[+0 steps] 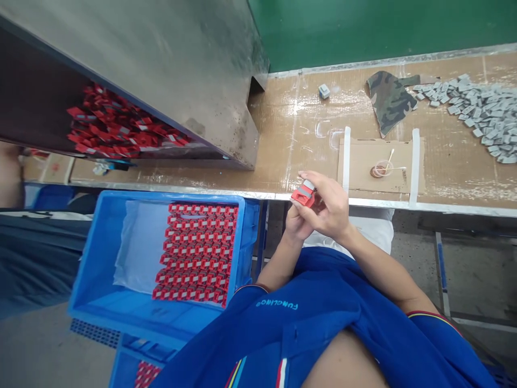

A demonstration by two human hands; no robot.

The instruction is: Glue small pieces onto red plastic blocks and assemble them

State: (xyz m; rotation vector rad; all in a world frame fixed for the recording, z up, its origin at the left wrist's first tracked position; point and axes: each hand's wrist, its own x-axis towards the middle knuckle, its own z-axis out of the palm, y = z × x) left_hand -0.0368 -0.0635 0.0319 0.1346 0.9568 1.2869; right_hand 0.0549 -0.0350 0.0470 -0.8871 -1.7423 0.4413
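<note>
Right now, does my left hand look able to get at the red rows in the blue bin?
Probably yes: the blue bin is open-topped and on the left hand's side, with its rim before the red rows. That hand may be helping the right hold a red piece.

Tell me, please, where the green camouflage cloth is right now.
In the head view, the green camouflage cloth lies at upper right on the brown cardboard-covered table, just left of the pile of small grey pieces.

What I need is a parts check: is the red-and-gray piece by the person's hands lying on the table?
No, the red-and-gray piece is gripped between the thumb and fingers of the right hand.
</note>
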